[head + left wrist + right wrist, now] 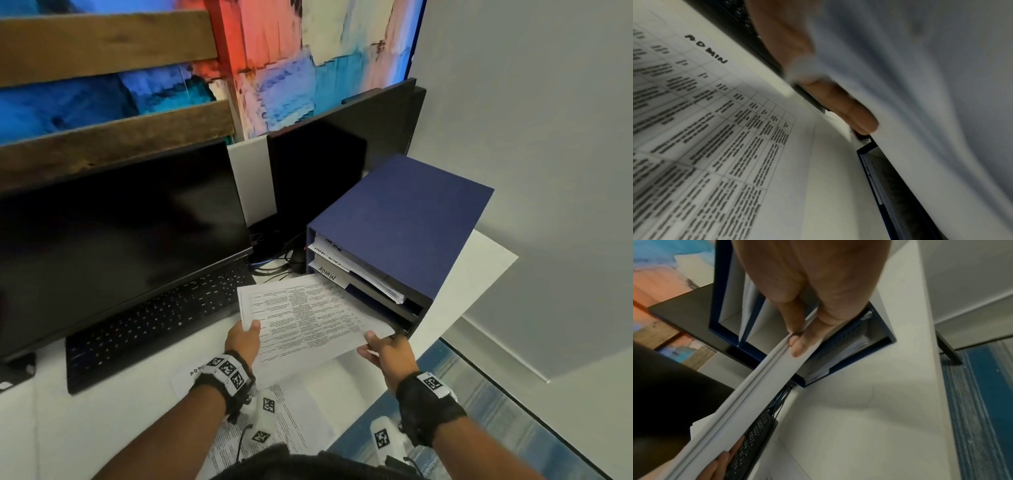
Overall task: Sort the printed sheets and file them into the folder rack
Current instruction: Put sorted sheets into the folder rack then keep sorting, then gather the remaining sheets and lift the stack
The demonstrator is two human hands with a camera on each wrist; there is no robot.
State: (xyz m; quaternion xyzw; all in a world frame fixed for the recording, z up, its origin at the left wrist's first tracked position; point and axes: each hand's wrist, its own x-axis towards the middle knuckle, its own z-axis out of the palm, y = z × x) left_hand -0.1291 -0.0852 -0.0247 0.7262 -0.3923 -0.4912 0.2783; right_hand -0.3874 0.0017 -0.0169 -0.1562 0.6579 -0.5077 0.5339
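Observation:
A thin stack of printed sheets (308, 315) hovers level over the desk, its far edge just in front of the blue folder rack (400, 219). My left hand (251, 327) pinches the stack's near left corner, thumb on top. My right hand (371, 339) pinches the near right corner close to the rack's lowest slot. The right wrist view shows the thumb and fingers (797, 344) clamped on the stack's edge (756, 394). The rack's slots hold papers and tabs, one reading ADMIN (327, 274). More printed sheets (274, 421) lie on the desk under my arms, one marked ADMIN (705, 113).
A dark monitor (113, 240) and black keyboard (154, 318) fill the left of the white desk (455, 291). A second dark screen (315, 178) stands behind the rack, with cables (274, 267) beside it. The desk edge and blue carpet (479, 411) lie to the right.

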